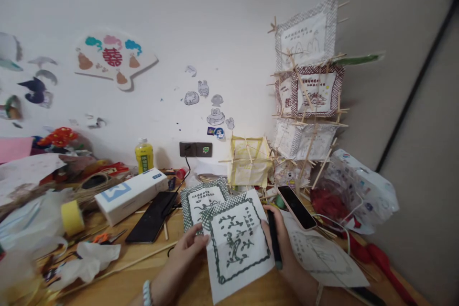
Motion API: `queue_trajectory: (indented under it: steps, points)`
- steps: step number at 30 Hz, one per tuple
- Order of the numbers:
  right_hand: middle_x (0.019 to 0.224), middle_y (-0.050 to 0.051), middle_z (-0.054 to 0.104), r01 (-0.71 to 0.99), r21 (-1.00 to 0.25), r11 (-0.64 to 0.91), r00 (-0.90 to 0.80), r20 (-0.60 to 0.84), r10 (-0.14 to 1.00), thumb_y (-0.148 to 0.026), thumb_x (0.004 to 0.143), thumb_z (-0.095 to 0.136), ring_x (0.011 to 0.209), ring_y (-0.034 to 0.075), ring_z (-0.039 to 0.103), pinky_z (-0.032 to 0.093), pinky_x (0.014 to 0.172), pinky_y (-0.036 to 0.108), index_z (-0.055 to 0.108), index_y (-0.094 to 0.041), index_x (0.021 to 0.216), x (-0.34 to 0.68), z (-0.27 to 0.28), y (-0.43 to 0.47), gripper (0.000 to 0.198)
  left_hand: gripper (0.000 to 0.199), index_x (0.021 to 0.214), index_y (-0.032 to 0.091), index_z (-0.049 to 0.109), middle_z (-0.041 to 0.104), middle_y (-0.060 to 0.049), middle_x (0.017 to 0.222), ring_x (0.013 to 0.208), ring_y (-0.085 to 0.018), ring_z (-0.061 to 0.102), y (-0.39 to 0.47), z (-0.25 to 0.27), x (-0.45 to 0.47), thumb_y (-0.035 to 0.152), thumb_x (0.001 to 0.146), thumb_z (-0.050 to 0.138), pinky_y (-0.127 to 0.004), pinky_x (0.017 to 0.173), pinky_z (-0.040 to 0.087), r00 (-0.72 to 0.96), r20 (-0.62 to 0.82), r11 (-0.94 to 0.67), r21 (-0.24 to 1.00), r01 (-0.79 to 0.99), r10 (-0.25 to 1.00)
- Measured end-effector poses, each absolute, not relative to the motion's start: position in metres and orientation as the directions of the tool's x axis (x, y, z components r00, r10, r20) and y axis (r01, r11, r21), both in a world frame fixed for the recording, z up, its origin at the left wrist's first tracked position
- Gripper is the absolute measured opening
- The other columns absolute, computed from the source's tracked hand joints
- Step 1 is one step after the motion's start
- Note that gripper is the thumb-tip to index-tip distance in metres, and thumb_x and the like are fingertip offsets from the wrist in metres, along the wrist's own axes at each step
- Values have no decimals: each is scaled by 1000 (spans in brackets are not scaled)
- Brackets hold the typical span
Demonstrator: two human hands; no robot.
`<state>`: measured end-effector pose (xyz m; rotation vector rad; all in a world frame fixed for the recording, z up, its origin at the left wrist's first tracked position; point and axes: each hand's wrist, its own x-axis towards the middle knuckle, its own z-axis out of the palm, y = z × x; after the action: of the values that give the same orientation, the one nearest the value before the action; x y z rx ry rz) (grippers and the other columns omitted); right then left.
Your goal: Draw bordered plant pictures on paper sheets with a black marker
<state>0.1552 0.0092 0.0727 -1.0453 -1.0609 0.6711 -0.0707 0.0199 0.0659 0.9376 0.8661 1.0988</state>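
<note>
A white sheet of paper [234, 241] with a dark green drawn border, plants and writing is tilted up in front of me. At its left edge is my left hand [187, 251], thumb and fingers closed on the edge. My right hand [283, 241] is at the right edge, holding a dark marker pen [274, 236] that points down over the palm side. Behind the sheet, partly covered by it, lies another green-bordered drawing [201, 201]. A paler drawn sheet [322, 253] rests on the table to the right, partly behind my right hand.
A tall stick-and-paper structure [317, 91] and a small yellow one [249, 162] stand by the wall. Left are a black phone [152, 217], white box [132, 193], yellow tape roll [72, 217] and drink bottle [144, 155]. Right are a pink-edged phone [297, 207] and plastic bag [358, 191].
</note>
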Motion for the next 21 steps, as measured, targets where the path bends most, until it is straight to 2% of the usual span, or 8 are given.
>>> queue_trajectory:
  steps: [3,7,11,13,17,19,21]
  points:
    - [100,3,65,105,-916,386,363,397,843,-29,76,58,97,24,62,51,84,35,58,-24,99,157,65,11,23,54,97,16,64,70,-10,93,94,-29,63,20,71,-68,47,56,84,-36,81,50,332,-85,180,946,-270,940]
    - [103,4,64,149,-929,338,324,369,871,-31,77,58,97,23,61,49,89,35,55,-24,106,156,65,8,29,47,91,19,63,70,-6,88,93,-29,63,15,77,-66,37,53,83,-34,76,51,270,-81,140,969,-204,959]
    - [100,5,66,155,-926,344,269,374,887,-37,80,58,97,23,63,48,92,36,53,-24,107,157,75,3,31,27,79,20,61,65,0,68,64,-21,62,9,84,-72,33,57,71,-30,59,49,302,-181,245,951,-187,936]
    - [98,6,68,114,-937,330,232,348,909,-40,81,57,91,23,65,52,85,36,50,-24,109,158,79,3,33,22,71,19,60,60,2,60,55,-18,57,10,89,-77,31,54,69,-27,55,46,327,-179,242,956,-166,928]
    - [90,7,70,31,-968,248,35,249,968,-46,84,55,64,20,66,55,65,35,50,-23,111,160,76,4,36,14,58,18,60,58,2,59,58,-17,55,18,95,-85,28,52,66,-27,58,44,380,-134,183,978,-98,915]
    - [86,7,71,84,-953,290,-71,285,956,-50,83,54,64,21,67,54,61,34,55,-22,108,160,70,6,37,13,61,17,62,61,0,63,63,-19,57,20,95,-86,27,53,66,-28,62,46,412,-119,170,981,-89,903]
    - [80,6,71,171,-909,381,-83,372,925,-52,78,58,67,23,68,53,58,32,61,-21,102,159,62,9,39,23,75,17,67,65,-2,72,72,-23,61,20,93,-86,27,54,66,-30,69,48,434,-117,184,976,-115,893]
